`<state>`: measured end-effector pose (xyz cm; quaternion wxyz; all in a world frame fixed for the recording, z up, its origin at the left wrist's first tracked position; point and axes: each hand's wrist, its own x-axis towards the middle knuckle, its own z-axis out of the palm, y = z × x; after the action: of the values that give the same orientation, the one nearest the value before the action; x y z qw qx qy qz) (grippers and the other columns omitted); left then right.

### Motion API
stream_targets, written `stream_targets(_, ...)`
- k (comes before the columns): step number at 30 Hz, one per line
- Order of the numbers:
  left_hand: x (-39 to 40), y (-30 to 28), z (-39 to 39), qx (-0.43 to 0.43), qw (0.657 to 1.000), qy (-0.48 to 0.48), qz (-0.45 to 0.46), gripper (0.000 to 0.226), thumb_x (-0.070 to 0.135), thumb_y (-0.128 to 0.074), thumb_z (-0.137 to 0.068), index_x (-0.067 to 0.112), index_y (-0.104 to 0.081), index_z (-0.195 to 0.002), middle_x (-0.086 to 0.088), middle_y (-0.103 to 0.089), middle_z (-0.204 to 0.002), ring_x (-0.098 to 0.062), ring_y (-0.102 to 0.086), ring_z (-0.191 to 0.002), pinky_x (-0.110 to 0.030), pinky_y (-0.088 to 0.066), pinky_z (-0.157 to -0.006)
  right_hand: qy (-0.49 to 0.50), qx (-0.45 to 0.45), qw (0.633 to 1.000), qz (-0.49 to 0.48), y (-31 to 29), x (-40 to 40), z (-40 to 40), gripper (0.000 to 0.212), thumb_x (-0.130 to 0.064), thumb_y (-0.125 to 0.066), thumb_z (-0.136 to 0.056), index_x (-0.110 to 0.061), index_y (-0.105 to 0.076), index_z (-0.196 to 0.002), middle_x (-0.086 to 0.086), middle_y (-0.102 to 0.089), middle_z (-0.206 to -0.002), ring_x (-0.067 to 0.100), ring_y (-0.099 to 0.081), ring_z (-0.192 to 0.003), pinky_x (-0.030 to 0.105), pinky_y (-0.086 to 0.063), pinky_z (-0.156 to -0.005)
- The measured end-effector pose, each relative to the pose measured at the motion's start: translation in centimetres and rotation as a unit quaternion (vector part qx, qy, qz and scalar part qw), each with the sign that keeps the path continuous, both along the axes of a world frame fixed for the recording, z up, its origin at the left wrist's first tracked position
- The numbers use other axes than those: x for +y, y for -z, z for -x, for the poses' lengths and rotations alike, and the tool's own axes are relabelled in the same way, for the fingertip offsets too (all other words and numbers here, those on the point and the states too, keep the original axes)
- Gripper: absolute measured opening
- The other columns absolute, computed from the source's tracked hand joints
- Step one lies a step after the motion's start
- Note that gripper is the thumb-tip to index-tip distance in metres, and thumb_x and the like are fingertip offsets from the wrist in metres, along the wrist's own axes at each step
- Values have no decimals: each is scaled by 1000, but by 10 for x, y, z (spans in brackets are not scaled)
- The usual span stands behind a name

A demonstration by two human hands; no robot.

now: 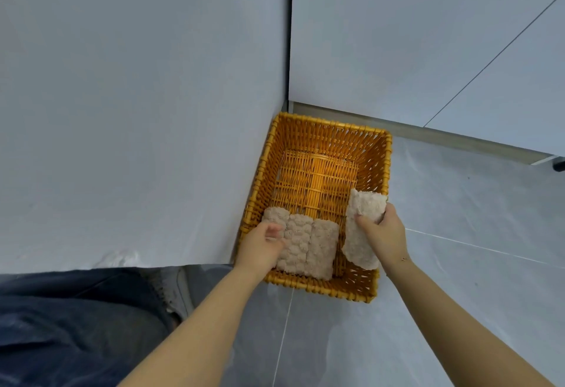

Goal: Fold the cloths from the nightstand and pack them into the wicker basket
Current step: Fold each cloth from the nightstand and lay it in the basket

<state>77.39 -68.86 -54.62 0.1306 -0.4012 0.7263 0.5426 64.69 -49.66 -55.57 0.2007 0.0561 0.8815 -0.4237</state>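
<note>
The wicker basket (318, 148) sat on the grey tiled floor (458, 233), tucked into the corner where a pale panel (137, 111) met the cabinet fronts (428, 50), its long axis running away from me toward that corner. Three folded beige cloths (305, 246) stood side by side in the near left part of the basket, each with its long axis pointing the same way as the basket's, from the near wall toward the far one. My left hand (264, 246) reached over the near left rim and rested against the leftmost of them, the fingers loosely bent on the fabric rather than closed round it. My right hand (380, 233) gripped a fourth folded cloth (360, 224), thumb across its front and fingers curled behind, just inside the right wall of the basket. That cloth was held on edge, its long axis roughly parallel to the others though leaning slightly, its far end up by the right rim and its near end drooping toward the basket's near right corner. My knee in dark denim (76, 325) showed at lower left
</note>
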Motion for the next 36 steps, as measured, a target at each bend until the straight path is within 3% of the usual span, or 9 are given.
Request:
stream_targets(6, -4, -2, -3, -5, 992, 84, 89, 31, 12, -57, -93, 18, -57, -123, 2, -57, -125, -13, -53, -107, -27, -45, -92, -35, 82, 983, -162, 10, 3, -7, 40, -30, -67, -85, -10, -50, -116, 4, -52, -103, 22, -54, -84, 36, -47, -65)
stream_targets(10, -3, -1, -6, -5, 990, 107, 94, 31, 12, -54, -95, 17, -56, -126, 1, -56, -127, -13, -52, -110, -28, -45, -96, -113, 129, 950, -261, 24, -15, -7, 43, -27, -70, -84, -7, -50, -117, 11, -49, -114, 29, -55, -97, 36, -47, -62)
stream_targets(16, -6, -3, -10, 9, 990, 106, 90, 28, 12, -54, -95, 17, -58, -122, 4, -58, -120, -11, -52, -105, -29, -46, -94, -160, 43, 917, -364, 53, -45, -1, 50, -15, -65, -86, -12, -38, -128, 11, -42, -127, 29, -50, -113, 37, -50, -68)
stream_targets(21, -11, 0, -13, 19, 992, 95, 83, 25, 12, -54, -95, 18, -60, -119, 6, -58, -111, -11, -54, -102, -25, -46, -91, -178, -12, 906, -384, 74, -44, -8, 45, -17, -64, -87, -12, -36, -122, 12, -40, -127, 28, -51, -109, 36, -50, -68)
stream_targets(24, -10, 4, -16, 8, 993, 95, 75, 24, 13, -55, -95, 19, -60, -118, 8, -58, -108, -11, -56, -101, -27, -48, -92, -148, -25, 928, -341, 84, -43, -15, 42, -24, -58, -92, -11, -37, -126, 13, -44, -127, 30, -53, -110, 39, -50, -72)
stream_targets(28, -7, 9, -14, 6, 993, 99, 59, 23, 14, -55, -96, 20, -60, -118, 10, -57, -106, -8, -55, -97, -22, -47, -86, 20, -104, 983, -153, 88, -37, -18, 52, -39, -51, -96, -4, -40, -133, 17, -52, -131, 37, -54, -118, 45, -46, -94)
stream_targets(31, -4, 12, -14, 5, 993, 107, 53, 22, 14, -55, -96, 19, -60, -116, 8, -60, -107, -9, -56, -97, -21, -46, -82, 97, -167, 979, -65, 89, -31, -17, 58, -32, -49, -98, -6, -25, -145, 17, -41, -145, 38, -42, -132, 49, -36, -110)
stream_targets(33, -2, 13, -14, 1, 992, 114, 47, 21, 15, -55, -96, 19, -60, -116, 6, -60, -109, -11, -57, -98, -24, -48, -85, 52, -179, 979, -86, 92, -31, -19, 58, -21, -43, -100, -8, -17, -151, 15, -31, -152, 36, -33, -139, 48, -29, -115)
stream_targets(36, 0, 15, -17, -6, 991, 124, 40, 21, 15, -53, -97, 18, -59, -117, 5, -60, -109, -12, -57, -100, -25, -49, -87, -79, -182, 956, -214, 98, -32, -18, 48, -13, -34, -101, 0, -27, -147, 20, -32, -149, 35, -38, -134, 42, -33, -113)
